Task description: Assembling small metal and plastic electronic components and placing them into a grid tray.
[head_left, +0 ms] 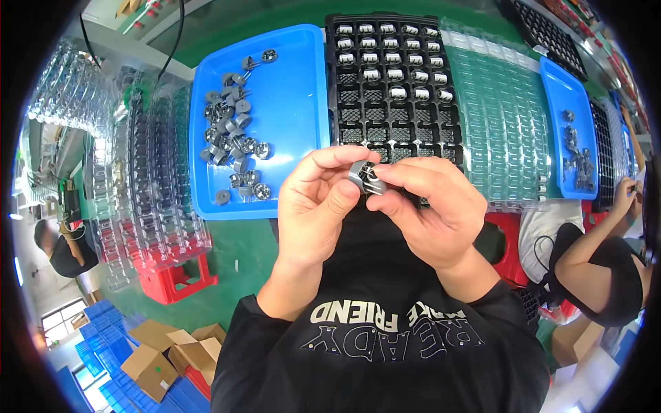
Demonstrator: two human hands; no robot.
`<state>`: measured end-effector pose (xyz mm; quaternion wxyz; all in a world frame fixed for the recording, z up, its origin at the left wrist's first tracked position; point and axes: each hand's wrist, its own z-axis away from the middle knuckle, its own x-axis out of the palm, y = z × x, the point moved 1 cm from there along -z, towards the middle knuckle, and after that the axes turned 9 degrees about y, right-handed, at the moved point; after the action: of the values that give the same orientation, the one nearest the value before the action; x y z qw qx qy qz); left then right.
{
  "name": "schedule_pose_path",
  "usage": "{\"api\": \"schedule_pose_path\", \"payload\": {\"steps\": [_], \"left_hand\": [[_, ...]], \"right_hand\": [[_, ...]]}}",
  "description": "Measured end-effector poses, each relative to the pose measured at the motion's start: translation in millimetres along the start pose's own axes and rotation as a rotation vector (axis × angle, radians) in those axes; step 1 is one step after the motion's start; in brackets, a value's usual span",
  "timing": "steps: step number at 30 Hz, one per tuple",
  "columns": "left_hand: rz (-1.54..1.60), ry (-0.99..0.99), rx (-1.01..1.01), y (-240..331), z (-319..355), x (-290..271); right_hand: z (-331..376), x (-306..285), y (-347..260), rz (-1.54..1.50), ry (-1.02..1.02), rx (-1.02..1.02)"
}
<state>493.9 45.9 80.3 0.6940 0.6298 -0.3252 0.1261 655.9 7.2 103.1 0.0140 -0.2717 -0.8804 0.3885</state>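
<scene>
Between my two hands is a small round grey component with thin metal pins and a dark inner face. My left hand pinches its grey rim between thumb and fingers. The thumb and forefinger of my right hand are closed at the pin side, partly hiding it. Just beyond my left hand, a blue tray holds a loose heap of similar grey components. Ahead of my hands lies a black compartment tray; its far rows hold white-and-dark parts, one per pocket.
Stacked clear plastic trays lie right of the black tray, others at far left. A second blue tray stands further right, near another person's hand. Red stool, cardboard boxes and blue crates stand lower left.
</scene>
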Motion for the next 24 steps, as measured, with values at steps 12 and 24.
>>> {"api": "schedule_pose_path", "payload": {"steps": [12, 24], "left_hand": [[-0.006, 0.020, -0.007, -4.8, 7.9, -10.1], [-1.824, 0.271, 0.515, 45.5, -13.9, -59.0]], "right_hand": [[5.8, 3.0, 0.9, 0.008, -0.046, -0.001], [-32.5, -58.6, 54.4, 0.616, -0.128, 0.126]]}}
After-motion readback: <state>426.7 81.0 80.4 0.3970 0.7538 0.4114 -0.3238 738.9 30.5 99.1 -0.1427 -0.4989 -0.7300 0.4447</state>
